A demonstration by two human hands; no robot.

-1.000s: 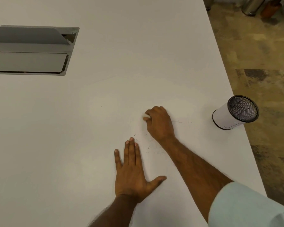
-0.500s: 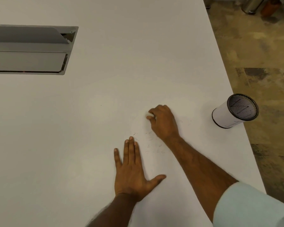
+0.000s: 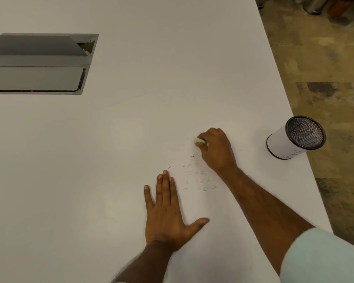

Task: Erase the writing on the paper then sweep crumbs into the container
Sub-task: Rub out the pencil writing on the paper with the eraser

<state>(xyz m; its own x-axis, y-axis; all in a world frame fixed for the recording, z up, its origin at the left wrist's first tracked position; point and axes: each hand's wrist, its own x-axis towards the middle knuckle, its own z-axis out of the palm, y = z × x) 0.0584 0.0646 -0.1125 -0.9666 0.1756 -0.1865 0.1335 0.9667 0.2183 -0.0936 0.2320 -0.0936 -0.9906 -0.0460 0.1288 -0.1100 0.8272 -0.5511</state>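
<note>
A white sheet of paper (image 3: 194,203) lies on the white table, hard to tell from it. Faint pencil words (image 3: 196,177) run across its middle. My left hand (image 3: 168,211) lies flat on the paper's left edge, fingers straight and thumb spread. My right hand (image 3: 216,149) pinches a small white eraser (image 3: 200,142) against the paper's top part, just above the words. A white cylindrical container (image 3: 294,137) with a black mesh inside stands at the table's right edge, apart from both hands.
A grey hinged cable hatch (image 3: 39,64) is set into the white table (image 3: 172,58) at the far left, its flap raised. The table's right edge runs diagonally, with patterned floor (image 3: 325,78) beyond it.
My right hand with the eraser has shifted slightly right and away from me over the paper's top. My left hand has stayed flat in place.
</note>
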